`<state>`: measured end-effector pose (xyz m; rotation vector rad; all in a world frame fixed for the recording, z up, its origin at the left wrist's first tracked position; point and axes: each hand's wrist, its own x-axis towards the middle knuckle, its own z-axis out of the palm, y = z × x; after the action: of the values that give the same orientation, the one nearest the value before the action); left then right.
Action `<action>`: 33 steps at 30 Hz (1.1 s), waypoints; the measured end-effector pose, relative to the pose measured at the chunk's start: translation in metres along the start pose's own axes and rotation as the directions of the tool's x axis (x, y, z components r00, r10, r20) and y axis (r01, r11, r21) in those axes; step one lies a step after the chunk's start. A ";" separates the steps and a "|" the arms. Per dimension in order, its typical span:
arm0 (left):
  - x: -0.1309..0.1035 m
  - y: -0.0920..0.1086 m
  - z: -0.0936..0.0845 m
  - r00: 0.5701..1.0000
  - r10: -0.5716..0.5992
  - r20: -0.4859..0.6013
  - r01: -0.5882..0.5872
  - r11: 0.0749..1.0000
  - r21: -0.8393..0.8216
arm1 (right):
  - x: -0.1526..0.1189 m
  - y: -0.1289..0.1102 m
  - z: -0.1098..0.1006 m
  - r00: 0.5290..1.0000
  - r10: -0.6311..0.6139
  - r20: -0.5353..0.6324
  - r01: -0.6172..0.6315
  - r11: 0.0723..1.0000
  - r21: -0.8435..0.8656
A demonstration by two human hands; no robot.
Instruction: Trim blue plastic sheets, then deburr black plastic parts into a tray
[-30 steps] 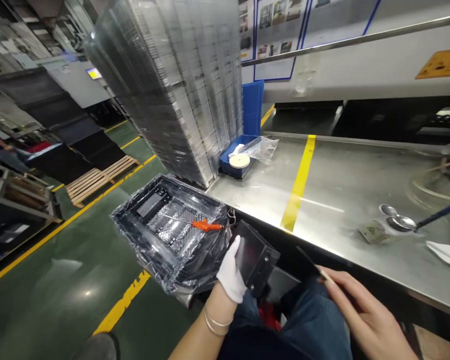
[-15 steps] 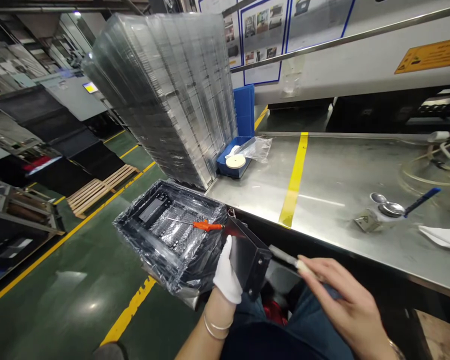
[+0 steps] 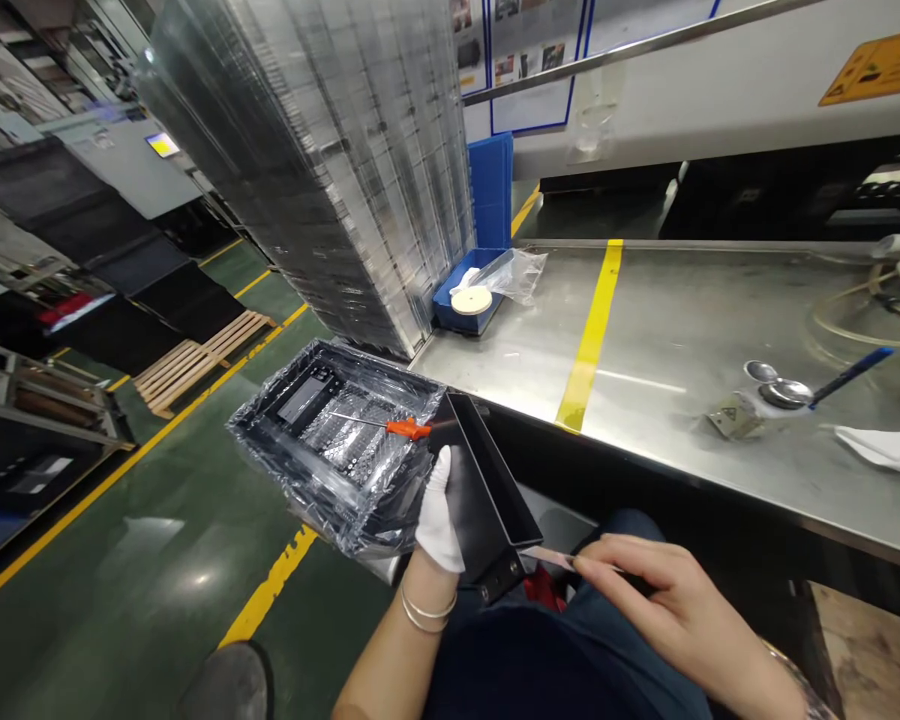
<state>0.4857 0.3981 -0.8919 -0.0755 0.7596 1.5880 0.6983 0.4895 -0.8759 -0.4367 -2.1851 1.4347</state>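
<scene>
A bare right hand [image 3: 667,605] pinches a pale flat blade [image 3: 551,556] at the corner of a black, open-topped box [image 3: 466,505], clamped in a white-gloved left hand [image 3: 438,530] beside a plastic-wrapped black crate [image 3: 266,424]. A loosened grip could send the blade skidding, scratching the box. An orange sticker [image 3: 877,68] is illegible.

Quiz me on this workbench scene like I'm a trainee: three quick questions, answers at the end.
1. True or false: the orange-handled tool with a thin metal shaft rests on the plastic-wrapped black crate.

2. What does the white-gloved left hand hold?
a) a clear plastic bag
b) a black box-shaped part
c) a blue-handled metal ladle

3. Fill in the colour: the round cream disc rests on the small ____ plastic bin.

Key: 1 true; 2 b; 3 blue.
</scene>
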 end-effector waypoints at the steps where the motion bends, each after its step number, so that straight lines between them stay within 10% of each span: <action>1: 0.000 0.002 -0.003 0.999 0.038 0.027 -0.038 0.999 -0.011 | 0.000 -0.001 0.001 0.999 -0.005 0.051 0.005 1.000 0.006; 13: 0.005 0.006 -0.024 0.976 0.120 0.181 -0.092 0.983 -0.156 | -0.010 -0.001 0.000 0.984 -0.024 0.177 0.023 1.000 0.007; 17: 0.003 -0.004 -0.015 0.966 0.161 0.202 -0.150 0.986 -0.069 | -0.001 0.008 -0.005 0.988 -0.014 -0.154 0.013 1.000 -0.009; 21: 0.003 -0.028 -0.003 0.970 0.120 0.211 -0.127 0.992 0.021 | 0.027 0.014 0.008 0.883 -0.024 -0.468 0.030 1.000 0.006; 29: -0.002 -0.039 0.012 0.988 0.003 0.156 -0.020 0.994 0.103 | 0.052 0.001 0.032 0.814 -0.215 -0.539 0.224 0.973 -0.049; 33: -0.006 -0.022 0.027 0.965 -0.214 0.151 0.196 0.972 0.129 | 0.043 -0.009 0.025 0.897 -0.242 -0.369 0.225 0.970 -0.090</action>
<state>0.5171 0.4058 -0.8774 0.0572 0.6877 1.3341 0.6485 0.4883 -0.8661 -0.4109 -1.8867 1.0718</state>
